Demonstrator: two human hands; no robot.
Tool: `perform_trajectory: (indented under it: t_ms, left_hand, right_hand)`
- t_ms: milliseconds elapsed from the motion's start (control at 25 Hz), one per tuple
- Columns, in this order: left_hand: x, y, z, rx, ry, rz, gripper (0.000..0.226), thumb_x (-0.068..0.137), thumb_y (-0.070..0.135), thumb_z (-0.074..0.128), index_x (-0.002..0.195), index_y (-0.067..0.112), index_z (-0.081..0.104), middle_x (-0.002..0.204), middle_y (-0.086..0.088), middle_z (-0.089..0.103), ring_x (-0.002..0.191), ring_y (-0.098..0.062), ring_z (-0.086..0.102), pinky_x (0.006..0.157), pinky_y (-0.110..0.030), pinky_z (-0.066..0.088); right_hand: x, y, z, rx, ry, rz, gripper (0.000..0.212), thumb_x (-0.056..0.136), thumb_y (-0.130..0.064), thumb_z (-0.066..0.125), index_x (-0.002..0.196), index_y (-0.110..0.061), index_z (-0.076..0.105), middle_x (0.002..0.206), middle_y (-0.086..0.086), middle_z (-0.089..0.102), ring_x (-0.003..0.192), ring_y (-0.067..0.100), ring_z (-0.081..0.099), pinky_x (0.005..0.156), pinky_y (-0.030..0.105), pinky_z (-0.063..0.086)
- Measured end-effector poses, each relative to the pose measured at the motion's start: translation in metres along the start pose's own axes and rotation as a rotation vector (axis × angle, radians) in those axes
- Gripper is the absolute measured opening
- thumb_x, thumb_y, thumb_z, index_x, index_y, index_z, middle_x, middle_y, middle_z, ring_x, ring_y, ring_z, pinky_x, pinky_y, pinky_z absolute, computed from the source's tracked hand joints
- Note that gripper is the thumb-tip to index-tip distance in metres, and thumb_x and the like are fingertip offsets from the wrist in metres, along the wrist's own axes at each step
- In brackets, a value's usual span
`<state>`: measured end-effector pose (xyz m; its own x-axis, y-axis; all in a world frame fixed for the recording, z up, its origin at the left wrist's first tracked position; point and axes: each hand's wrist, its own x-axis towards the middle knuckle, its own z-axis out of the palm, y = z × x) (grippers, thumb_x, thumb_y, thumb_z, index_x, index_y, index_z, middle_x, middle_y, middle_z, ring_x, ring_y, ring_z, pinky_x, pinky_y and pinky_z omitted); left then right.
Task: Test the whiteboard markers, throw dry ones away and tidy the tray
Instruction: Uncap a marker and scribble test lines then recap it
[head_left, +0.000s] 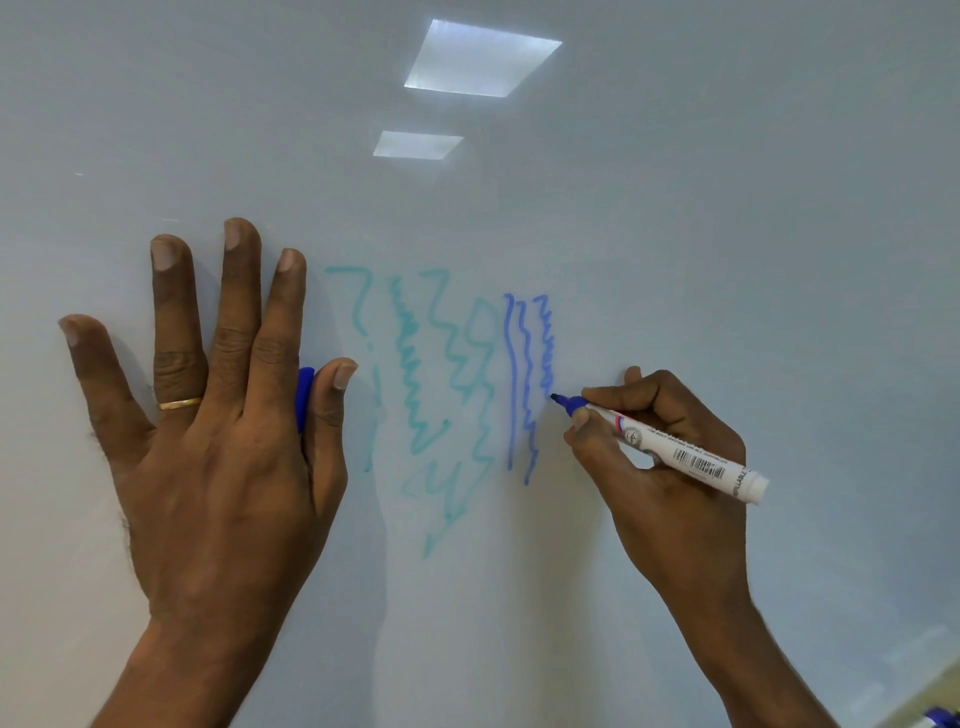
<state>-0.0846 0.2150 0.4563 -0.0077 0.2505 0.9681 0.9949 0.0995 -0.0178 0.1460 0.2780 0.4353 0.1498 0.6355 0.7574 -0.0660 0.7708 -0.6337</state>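
Observation:
My right hand (670, 462) grips a white marker with a blue tip (675, 449), and the tip touches the whiteboard (727, 208) at the lower end of a fine blue zigzag. My left hand (218, 415) lies flat against the board with fingers spread, pinching the marker's blue cap (304, 397) between index finger and thumb. Between the hands are teal scribbles (441, 395) and blue wavy lines (522, 384). The tray itself is not in view.
Two ceiling lights reflect in the board (480, 60) near the top. At the bottom right corner a blue-capped marker (943, 718) pokes in over a strip of pale surface.

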Motion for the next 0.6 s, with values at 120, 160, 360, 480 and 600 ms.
perform_trajectory:
  t_ms: [120,160,360,480,600]
  left_hand:
    - [-0.001,0.0,0.0,-0.004,0.01,0.005,0.061,0.112,0.042,0.032,0.165,0.019,0.013,0.174,-0.002,0.004,0.161,-0.03,-0.003,0.12,-0.072,0.021]
    - [-0.001,0.0,0.0,-0.004,0.005,0.003,0.061,0.112,0.042,0.031,0.165,0.019,0.013,0.174,-0.002,0.004,0.161,-0.03,-0.002,0.12,-0.072,0.021]
    - [-0.001,0.002,0.0,-0.016,-0.022,-0.023,0.062,0.112,0.046,0.026,0.166,0.022,0.009,0.174,0.001,0.001,0.161,-0.029,-0.005,0.121,-0.071,0.019]
    - [0.0,0.001,-0.001,-0.02,-0.03,-0.021,0.062,0.111,0.048,0.026,0.166,0.023,0.009,0.174,0.001,0.001,0.161,-0.03,-0.004,0.121,-0.071,0.019]
    - [0.0,0.001,-0.001,0.003,-0.035,-0.016,0.063,0.111,0.048,0.026,0.166,0.022,0.007,0.174,0.0,-0.001,0.161,-0.031,-0.005,0.121,-0.071,0.019]
  right_hand:
    - [-0.004,0.002,-0.002,-0.008,-0.021,0.015,0.024,0.079,0.009,0.073,0.072,-0.012,0.066,0.071,0.008,0.071,0.074,0.015,0.064,0.068,0.016,0.052]
    - [-0.005,0.003,-0.002,-0.022,-0.02,0.019,0.025,0.079,0.009,0.074,0.072,-0.013,0.066,0.071,0.007,0.071,0.077,0.013,0.065,0.066,0.009,0.05]
    - [-0.011,0.014,0.0,-0.042,0.006,0.002,0.018,0.074,-0.012,0.075,0.073,-0.027,0.065,0.076,-0.002,0.076,0.11,-0.012,0.062,0.103,0.018,0.047]
    - [-0.014,0.019,0.001,-0.06,0.038,-0.036,0.009,0.073,-0.014,0.072,0.076,-0.021,0.067,0.077,-0.004,0.076,0.108,-0.013,0.063,0.106,0.025,0.046]
    - [-0.017,0.018,0.001,-0.035,0.016,0.008,0.011,0.073,-0.015,0.073,0.074,-0.024,0.066,0.074,-0.006,0.075,0.104,-0.01,0.065,0.105,0.021,0.046]
